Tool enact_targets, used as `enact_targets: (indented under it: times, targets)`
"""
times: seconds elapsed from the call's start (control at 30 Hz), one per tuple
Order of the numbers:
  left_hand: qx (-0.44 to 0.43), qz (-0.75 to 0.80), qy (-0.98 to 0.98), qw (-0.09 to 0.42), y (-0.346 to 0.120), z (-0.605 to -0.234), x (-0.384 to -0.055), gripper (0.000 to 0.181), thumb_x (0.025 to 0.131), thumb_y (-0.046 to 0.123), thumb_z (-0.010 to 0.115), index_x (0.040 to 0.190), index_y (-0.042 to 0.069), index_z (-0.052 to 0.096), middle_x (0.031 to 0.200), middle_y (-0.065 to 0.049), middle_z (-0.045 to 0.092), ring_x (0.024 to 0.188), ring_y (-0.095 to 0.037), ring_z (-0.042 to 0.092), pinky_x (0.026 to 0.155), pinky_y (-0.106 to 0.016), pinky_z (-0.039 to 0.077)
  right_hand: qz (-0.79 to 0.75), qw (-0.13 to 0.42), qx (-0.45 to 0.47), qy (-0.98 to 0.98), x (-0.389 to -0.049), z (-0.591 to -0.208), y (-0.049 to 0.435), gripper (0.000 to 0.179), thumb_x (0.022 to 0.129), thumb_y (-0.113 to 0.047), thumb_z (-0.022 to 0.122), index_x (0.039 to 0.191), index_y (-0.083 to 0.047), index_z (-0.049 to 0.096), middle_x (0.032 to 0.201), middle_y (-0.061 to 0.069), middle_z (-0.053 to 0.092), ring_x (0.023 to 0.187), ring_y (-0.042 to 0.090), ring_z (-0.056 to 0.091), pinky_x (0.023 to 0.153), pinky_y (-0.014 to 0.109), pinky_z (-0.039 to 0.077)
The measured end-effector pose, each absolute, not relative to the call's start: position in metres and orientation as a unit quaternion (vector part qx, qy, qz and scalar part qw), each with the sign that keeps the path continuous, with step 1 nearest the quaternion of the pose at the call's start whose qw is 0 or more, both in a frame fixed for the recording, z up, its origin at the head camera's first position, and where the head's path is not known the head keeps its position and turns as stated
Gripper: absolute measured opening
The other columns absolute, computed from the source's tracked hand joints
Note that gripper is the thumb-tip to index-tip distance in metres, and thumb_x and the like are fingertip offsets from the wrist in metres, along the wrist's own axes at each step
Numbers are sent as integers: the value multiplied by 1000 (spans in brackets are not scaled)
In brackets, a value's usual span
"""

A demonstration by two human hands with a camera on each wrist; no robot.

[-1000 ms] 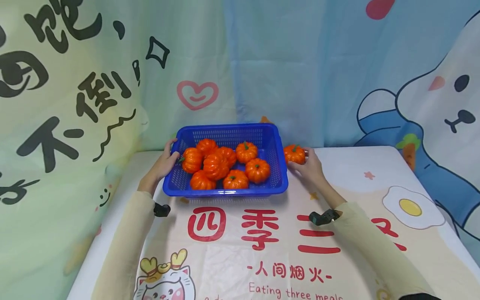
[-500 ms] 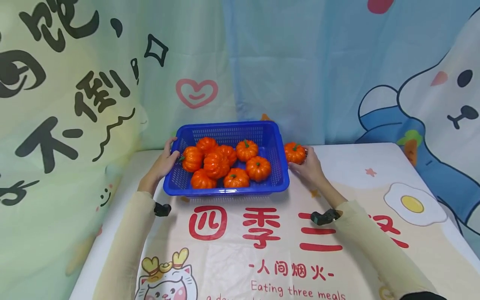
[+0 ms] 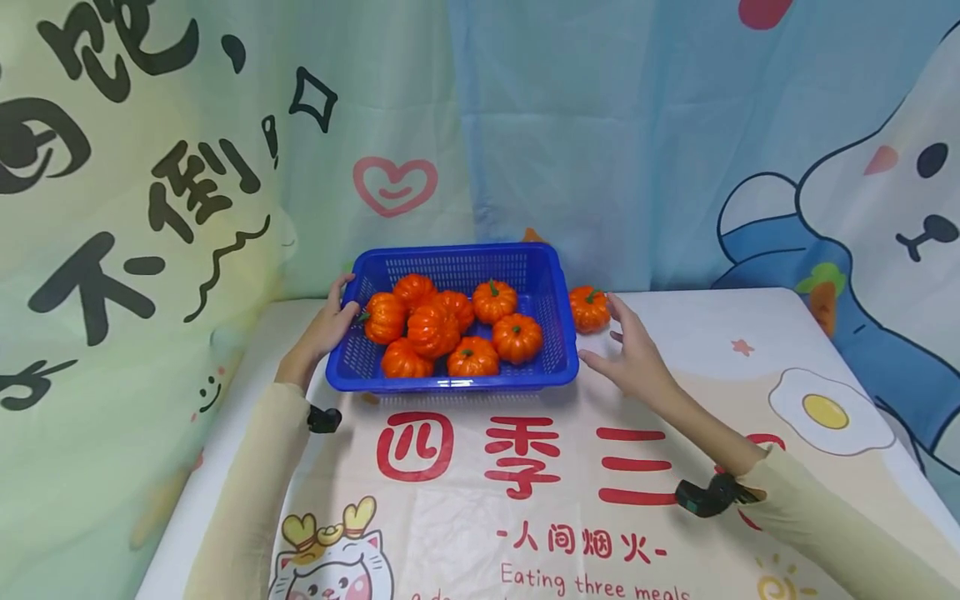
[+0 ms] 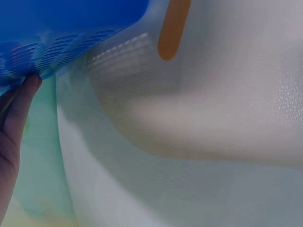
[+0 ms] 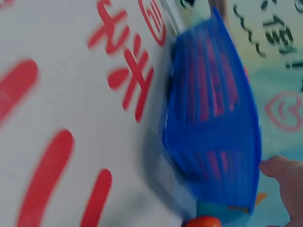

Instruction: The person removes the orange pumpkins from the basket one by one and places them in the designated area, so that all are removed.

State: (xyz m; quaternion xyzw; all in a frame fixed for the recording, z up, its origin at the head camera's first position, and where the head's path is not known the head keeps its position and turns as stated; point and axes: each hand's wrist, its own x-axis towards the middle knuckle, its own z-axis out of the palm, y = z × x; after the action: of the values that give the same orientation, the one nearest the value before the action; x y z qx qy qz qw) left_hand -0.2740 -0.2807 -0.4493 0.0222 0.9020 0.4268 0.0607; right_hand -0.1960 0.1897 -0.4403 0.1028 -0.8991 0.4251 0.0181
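Note:
A blue plastic basket (image 3: 450, 385) holds several small orange pumpkins (image 3: 433, 328) with green stems. My left hand (image 3: 324, 327) grips the basket's left side, thumb by the rim; a finger reaches the slotted wall low down in the left wrist view. One pumpkin (image 3: 589, 309) sits outside the basket, beside its right wall. My right hand (image 3: 632, 350) holds nothing, its thumb and fingers spread apart. Its fingertips are close to the lone pumpkin, and its thumb points at the basket's front right corner. In the right wrist view the thumb (image 5: 279, 172) overlaps the basket rim.
The table (image 3: 465, 454) wears a printed cloth with red characters, a fried egg and a cartoon cat. Behind it hangs a blue and green curtain (image 3: 555, 150) with cartoon drawings, close to the basket's back edge.
My right hand has let go of the lone pumpkin and drawn back toward the right and front. The pumpkin stays beside the basket, and my left hand keeps its grip on the left side.

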Motion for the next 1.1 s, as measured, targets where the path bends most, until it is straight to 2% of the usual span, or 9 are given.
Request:
enact_targets:
  times: [0.33, 0.7, 1.1]
  targets:
    - [26, 427, 902, 59, -282, -450, -274, 62, 98, 26, 32, 154, 20, 8, 148, -34, 33, 121, -54, 47, 110, -62, 30, 449, 8, 132, -884, -167, -432, 185, 91, 86, -20, 72, 154, -4, 13, 154, 24, 29, 140, 41, 34, 103, 54, 42]
    - [24, 433, 899, 62, -282, -451, -273, 62, 98, 26, 32, 154, 20, 8, 147, -34, 34, 119, -53, 49, 109, -61, 32, 453, 19, 165, -876, -162, -429, 170, 85, 84, -16, 73, 152, -6, 23, 148, 21, 40, 137, 39, 40, 103, 53, 43]
    - [25, 437, 897, 57, -281, -452, -274, 62, 97, 26, 34, 154, 21, 9, 146, -33, 37, 118, -51, 49, 109, -60, 33, 450, -15, 204, -869, -166, -415, 126, 83, 84, -21, 74, 151, -8, 27, 151, 18, 38, 137, 35, 42, 104, 49, 44]
